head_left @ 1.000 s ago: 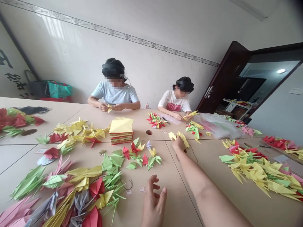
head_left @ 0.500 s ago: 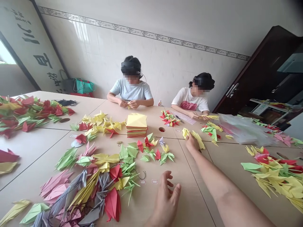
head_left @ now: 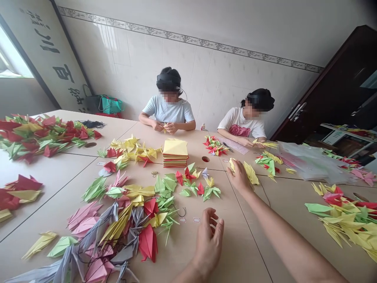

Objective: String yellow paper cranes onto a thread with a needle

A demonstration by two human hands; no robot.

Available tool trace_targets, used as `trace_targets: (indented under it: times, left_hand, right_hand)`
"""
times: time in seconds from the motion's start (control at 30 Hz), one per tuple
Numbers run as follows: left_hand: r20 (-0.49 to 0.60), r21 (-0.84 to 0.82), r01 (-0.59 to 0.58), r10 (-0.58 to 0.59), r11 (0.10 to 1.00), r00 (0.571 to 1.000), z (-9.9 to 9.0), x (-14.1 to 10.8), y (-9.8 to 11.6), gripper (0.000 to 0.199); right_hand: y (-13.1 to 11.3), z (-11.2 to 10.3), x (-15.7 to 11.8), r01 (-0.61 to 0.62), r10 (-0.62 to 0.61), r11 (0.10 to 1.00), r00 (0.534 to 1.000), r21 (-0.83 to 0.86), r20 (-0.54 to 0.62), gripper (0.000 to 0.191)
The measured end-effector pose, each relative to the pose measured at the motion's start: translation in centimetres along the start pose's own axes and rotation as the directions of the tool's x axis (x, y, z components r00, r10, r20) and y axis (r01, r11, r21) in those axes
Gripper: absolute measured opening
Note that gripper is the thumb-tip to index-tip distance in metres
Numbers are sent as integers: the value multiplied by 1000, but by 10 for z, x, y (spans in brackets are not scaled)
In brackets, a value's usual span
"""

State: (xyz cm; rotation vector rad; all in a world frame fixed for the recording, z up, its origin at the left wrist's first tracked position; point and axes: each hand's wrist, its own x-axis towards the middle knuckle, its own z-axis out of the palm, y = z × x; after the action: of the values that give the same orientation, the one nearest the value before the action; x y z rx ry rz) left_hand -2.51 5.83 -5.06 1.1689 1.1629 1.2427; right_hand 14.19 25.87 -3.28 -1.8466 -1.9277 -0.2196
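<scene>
My right hand [head_left: 240,179] reaches out to the right of centre, its fingers closed around a yellow folded paper crane [head_left: 232,165]. Right beside it on the table lies more yellow folded paper [head_left: 251,173], with a dark cord [head_left: 266,194] trailing from it. My left hand [head_left: 209,239] hovers near the table, fingers loosely curved and apart, holding nothing. Close to it are two small red-edged labels [head_left: 196,220] and a heap of folded cranes [head_left: 118,224] in pink, grey, yellow, red and green. Small red, green and yellow cranes [head_left: 200,188] lie between my hands and the paper stack.
A square paper stack [head_left: 175,153] stands mid-table, yellow on top. Across the table sit two people [head_left: 167,110] [head_left: 247,122], each handling yellow paper. Piles of cranes [head_left: 44,133] [head_left: 347,220] lie left and right. Clear plastic bags [head_left: 312,163] and a table hole [head_left: 205,159] are further back.
The view has shifted, so the scene sits a little further right. My right hand stays at the yellow paper, its fingers now further over it. My left hand is still empty.
</scene>
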Motion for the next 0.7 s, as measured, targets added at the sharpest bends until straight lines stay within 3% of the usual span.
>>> trace_targets:
  times: [0.17, 0.33, 0.5, 0.7]
  left_hand:
    - [49, 38, -103, 101, 994, 994, 0, -5, 0, 20]
    - [75, 70, -139, 134, 988, 988, 1, -6, -1, 21]
    - [68, 88, -148, 142, 985, 988, 4, -6, -1, 21]
    - [106, 155, -150, 135, 976, 985, 4, -6, 1, 20]
  right_hand:
    - [-50, 11, -21, 164, -188, 978, 962, 131, 197, 36]
    - [-80, 23, -41, 101, -122, 992, 932, 79, 343, 38]
    - [-67, 12, -63, 0, 15, 999, 922, -39, 388, 51]
    - [-30, -28, -88, -18, 43, 997, 926, -71, 374, 62]
